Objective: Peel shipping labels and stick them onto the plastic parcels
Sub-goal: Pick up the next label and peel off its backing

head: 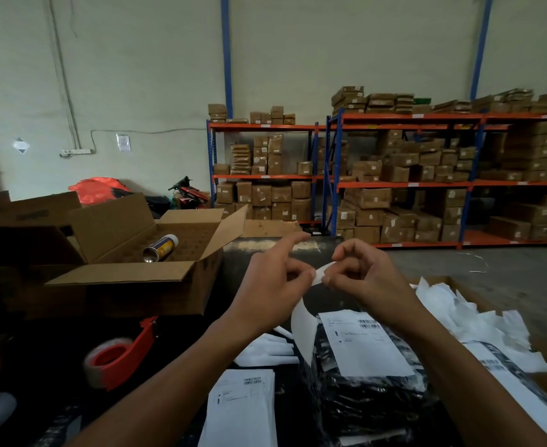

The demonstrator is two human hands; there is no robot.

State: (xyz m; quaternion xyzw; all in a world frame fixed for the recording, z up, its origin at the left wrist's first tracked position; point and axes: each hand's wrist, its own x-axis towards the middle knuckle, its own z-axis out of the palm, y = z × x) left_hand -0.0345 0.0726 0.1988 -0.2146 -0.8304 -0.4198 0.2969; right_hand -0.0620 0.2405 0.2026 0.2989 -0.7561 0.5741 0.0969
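Far behind the black parcel, the orange-and-blue racking [394, 182] fills the back wall, its shelves crowded with brown boxes. To the left of the parcel and a little further back, an open cardboard box [130, 269] sits on my desk [56, 343] with its flaps spread, and a spray can [161, 248] lies tilted across the dividers inside it. The black plastic parcel [362, 404] lies right in front of me, crinkled and shiny, with a printed shipping label [365, 343] already stuck flat on its top. Right of the parcel, a heap of peeled white backing papers [478, 321] lies in a shallow carton. Just left of the parcel, at its near end, a stack of unpeeled labels [243, 411] rests on the desk, barcode side up. Further left of the parcel, an orange tape dispenser [120, 350] lies on its side with a roll of tape in it.

Above the far end of the parcel I hold a white label sheet [304, 324] that curls down almost to the plastic. My left hand [275, 285] pinches its top edge with the forefinger stuck out straight. My right hand [365, 272] pinches the same top edge, fingers curled in tight, picking at the corner.
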